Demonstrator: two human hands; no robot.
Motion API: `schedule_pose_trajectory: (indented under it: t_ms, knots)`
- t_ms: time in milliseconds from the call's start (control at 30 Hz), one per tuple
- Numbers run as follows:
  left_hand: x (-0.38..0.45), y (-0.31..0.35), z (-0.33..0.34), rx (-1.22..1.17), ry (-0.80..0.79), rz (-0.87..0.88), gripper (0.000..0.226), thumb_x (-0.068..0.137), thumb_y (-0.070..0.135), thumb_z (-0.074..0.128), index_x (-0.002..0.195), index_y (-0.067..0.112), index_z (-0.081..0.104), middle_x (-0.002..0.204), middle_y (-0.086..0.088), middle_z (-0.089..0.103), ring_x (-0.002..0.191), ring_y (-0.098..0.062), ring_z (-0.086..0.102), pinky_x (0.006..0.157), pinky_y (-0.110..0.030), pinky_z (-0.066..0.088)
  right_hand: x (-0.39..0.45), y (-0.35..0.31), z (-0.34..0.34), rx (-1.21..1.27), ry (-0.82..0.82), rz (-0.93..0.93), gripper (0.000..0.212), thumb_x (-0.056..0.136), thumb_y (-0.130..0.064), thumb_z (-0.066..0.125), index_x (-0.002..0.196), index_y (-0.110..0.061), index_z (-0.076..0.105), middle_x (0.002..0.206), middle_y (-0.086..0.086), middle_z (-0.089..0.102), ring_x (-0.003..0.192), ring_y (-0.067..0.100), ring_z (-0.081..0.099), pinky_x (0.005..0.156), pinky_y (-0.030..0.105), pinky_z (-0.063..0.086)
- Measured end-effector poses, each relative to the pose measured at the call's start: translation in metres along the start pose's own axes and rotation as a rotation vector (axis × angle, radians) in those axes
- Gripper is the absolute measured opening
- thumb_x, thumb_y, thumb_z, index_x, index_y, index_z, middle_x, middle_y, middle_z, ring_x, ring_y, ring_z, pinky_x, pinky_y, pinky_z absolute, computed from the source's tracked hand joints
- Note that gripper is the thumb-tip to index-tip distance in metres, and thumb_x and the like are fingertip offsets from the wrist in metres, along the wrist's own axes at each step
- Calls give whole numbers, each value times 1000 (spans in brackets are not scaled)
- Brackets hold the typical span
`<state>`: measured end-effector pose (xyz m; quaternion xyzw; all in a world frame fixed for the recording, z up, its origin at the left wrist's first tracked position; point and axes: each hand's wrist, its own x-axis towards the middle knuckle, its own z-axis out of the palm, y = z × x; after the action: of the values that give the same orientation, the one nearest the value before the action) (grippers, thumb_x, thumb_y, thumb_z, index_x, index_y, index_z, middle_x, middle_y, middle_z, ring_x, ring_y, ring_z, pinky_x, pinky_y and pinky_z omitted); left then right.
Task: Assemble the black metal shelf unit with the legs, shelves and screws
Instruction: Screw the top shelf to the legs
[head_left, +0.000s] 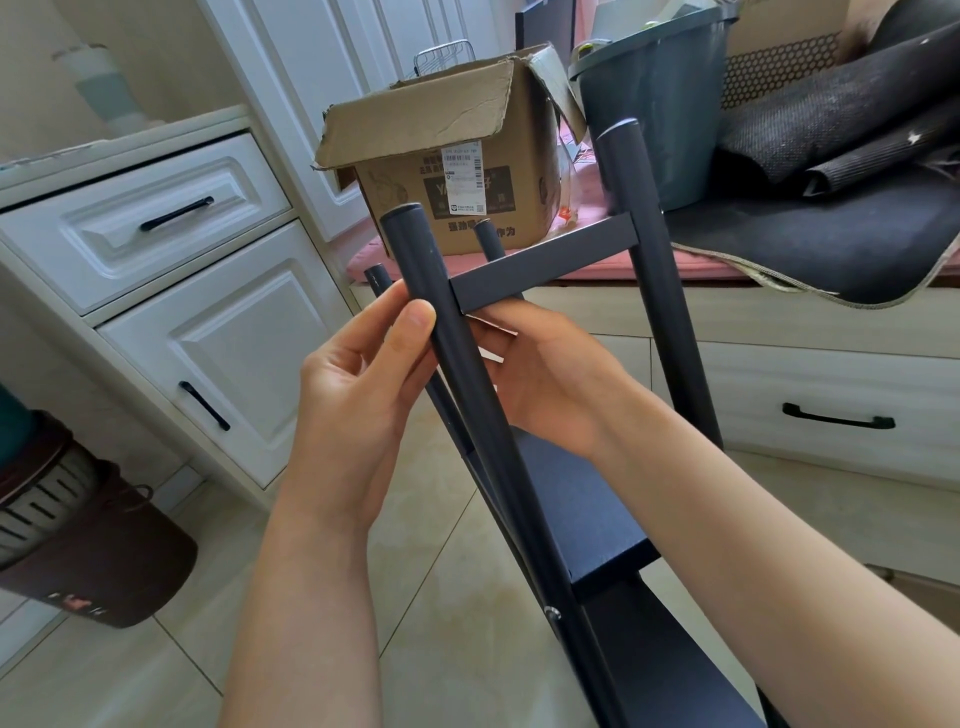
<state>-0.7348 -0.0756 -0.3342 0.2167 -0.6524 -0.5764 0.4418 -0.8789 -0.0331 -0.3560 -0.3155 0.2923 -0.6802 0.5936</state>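
**Top shelf corner: line it up before you drive anything**

The frame (597, 519) fills the middle of the view, leaning away from you, with four legs sticking up at the far end and at least one lower shelf (587, 525) already sitting between them near you. A screw head (551, 612) shows low on the near leg, so the lower level looks fixed. My guess is you're now on the top shelf (545, 260), whose front edge runs from the near-left leg (441, 322) across to the right leg (649, 234).

Your left hand (358, 395) pinches the near-left leg right at the joint, thumb in front and fingers curled behind. Your right hand (550, 384) reaches in under the shelf corner; the fingers are hidden behind the leg, so I can't tell whether they hold a screw or just prop the shelf.

Tip: keep the shelf end butted flush against the leg, get the holes lined up, and start the screw by fingers so it doesn't cross-thread.

Room-wise, the left is tight: the cabinet (171, 270) sits just beside you. The box (441, 171) and the bin (654, 104) sit on the bench just past the leg tops, so don't tip the frame forward. Floor toward you is your open side.
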Motion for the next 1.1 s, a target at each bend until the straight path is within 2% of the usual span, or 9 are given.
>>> schedule_pose_trajectory:
  t_ms: [133,300,433,533,700,867,1100]
  knots:
    - [0,0,0,-2,7,-3,48,85,32,65,129,14,65,123,-5,72,118,-25,67,107,-44,49,-2,0,-1,28,-37,-6,13,95,-20,57,100,-21,69,89,-6,68,91,15,60,85,34,46]
    - [0,-1,0,-12,1,-2,43,85,32,66,126,16,66,122,-4,73,118,-25,67,107,-43,50,0,1,-1,8,-10,4,11,96,-26,58,100,-22,68,85,-6,68,88,13,61,85,34,46]
    - [0,0,0,-2,-4,1,42,85,30,63,125,18,67,120,-4,73,116,-24,68,105,-40,51,0,1,2,-33,24,25,13,95,-33,60,96,-22,68,81,-7,67,82,12,61,80,31,48]
    - [0,0,0,-1,0,-1,43,84,31,64,125,19,67,120,-3,73,116,-23,68,104,-39,52,-1,0,3,-7,21,11,14,96,-30,57,93,-23,69,79,-8,68,78,11,62,77,31,48]
    - [0,0,-1,8,-2,2,42,86,32,65,125,19,67,121,-3,73,117,-23,67,104,-39,51,-3,-1,2,50,-20,-1,12,96,-22,56,95,-20,68,81,-6,67,83,13,60,80,32,47]
    - [0,0,0,63,8,6,44,82,36,65,124,23,68,118,2,74,115,-19,68,103,-38,52,0,1,2,-16,32,10,11,95,-29,60,97,-21,67,79,-6,65,82,12,60,75,30,50]
    - [-1,1,0,118,43,3,45,81,40,64,123,26,68,116,5,75,114,-16,68,106,-40,50,-1,1,1,39,-1,8,12,97,-26,57,104,-21,65,87,-4,66,89,16,60,91,38,46]
